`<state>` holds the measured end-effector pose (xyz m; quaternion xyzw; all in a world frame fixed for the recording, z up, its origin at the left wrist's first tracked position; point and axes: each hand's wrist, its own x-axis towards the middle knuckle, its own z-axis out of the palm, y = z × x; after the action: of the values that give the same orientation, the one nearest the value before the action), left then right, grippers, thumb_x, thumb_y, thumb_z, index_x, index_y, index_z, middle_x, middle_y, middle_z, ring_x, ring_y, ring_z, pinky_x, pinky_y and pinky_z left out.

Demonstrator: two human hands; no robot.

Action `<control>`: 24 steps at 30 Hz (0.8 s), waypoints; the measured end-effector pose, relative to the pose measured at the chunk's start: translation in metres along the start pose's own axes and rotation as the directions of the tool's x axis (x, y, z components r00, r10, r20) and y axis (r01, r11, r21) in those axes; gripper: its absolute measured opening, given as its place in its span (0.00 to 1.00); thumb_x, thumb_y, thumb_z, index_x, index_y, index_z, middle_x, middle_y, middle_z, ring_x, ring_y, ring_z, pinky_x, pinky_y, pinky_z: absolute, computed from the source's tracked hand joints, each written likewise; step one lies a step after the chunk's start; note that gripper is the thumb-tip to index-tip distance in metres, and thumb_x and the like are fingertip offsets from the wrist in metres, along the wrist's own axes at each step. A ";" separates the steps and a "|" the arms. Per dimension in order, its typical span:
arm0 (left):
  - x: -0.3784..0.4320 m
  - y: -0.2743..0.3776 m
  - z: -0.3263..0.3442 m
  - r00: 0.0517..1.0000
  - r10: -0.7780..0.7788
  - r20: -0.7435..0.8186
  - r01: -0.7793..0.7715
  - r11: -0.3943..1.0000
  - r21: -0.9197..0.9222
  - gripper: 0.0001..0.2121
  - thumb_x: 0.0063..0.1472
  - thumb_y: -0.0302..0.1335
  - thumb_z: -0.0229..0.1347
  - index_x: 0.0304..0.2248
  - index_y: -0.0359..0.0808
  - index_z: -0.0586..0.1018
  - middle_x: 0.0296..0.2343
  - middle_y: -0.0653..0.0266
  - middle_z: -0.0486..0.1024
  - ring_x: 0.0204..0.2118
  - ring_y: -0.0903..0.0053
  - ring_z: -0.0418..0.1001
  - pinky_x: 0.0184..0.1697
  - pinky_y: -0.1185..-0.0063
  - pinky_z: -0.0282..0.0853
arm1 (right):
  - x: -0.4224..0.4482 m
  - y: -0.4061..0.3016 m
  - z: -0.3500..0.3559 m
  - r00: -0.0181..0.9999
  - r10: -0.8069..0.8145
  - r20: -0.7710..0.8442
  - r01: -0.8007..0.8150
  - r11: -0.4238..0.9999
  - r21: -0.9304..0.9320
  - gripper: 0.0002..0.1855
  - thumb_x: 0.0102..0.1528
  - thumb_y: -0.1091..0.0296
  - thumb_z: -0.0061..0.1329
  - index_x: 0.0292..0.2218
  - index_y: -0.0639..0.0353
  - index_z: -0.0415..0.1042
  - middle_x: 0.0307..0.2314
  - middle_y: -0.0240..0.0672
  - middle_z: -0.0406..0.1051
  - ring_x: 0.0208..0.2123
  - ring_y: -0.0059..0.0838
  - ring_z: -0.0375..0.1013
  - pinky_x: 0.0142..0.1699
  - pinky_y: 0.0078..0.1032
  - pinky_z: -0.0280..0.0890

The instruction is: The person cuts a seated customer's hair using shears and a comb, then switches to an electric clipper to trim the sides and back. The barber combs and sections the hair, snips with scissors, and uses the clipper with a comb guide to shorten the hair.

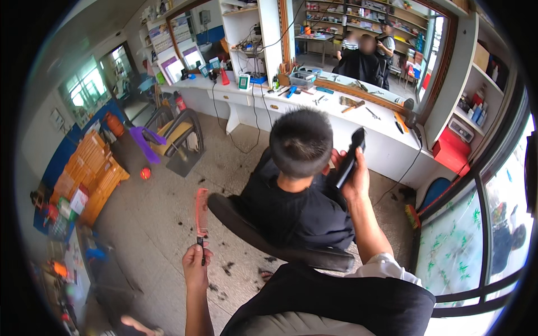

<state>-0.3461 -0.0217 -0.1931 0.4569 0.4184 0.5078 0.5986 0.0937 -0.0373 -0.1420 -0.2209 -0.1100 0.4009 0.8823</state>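
A person with short dark hair [301, 140] sits facing the mirror, wrapped in a black barber's cape [294, 210]. My right hand [355, 178] grips a black hair clipper [349, 161], held upright just to the right of the person's head. Out to the left, over the floor, my left hand [196, 262] holds a pink comb [201, 214] by its black handle, teeth pointing to the right. Both tools are apart from the hair. The dark chair back [269, 243] curves behind the seated person.
Ahead runs a white counter [357, 115] bearing scissors, brushes and combs, below a wood-framed mirror [287, 42]. A second barber's chair [174, 130] with a purple cloth stands left, near a wooden bench [90, 172]. Cut hair [227, 269] lies on the floor. Glass doors [454, 248] border the right.
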 end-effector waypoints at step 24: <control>0.393 0.078 -0.042 0.649 0.014 0.760 -0.249 0.949 0.195 0.10 0.65 0.30 0.48 0.38 0.33 0.76 0.22 0.70 0.74 0.23 0.90 0.64 0.28 0.88 0.59 | -0.075 0.154 0.061 0.492 -0.759 -0.426 0.631 0.648 -0.426 0.24 0.58 0.50 0.46 0.41 0.65 0.67 0.34 0.40 0.73 0.35 0.30 0.73 0.38 0.25 0.68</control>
<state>-0.3516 0.3780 -0.1411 0.7351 0.1674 0.2514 0.6069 -0.0794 0.0139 -0.1628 -0.3588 0.0369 -0.0919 0.9281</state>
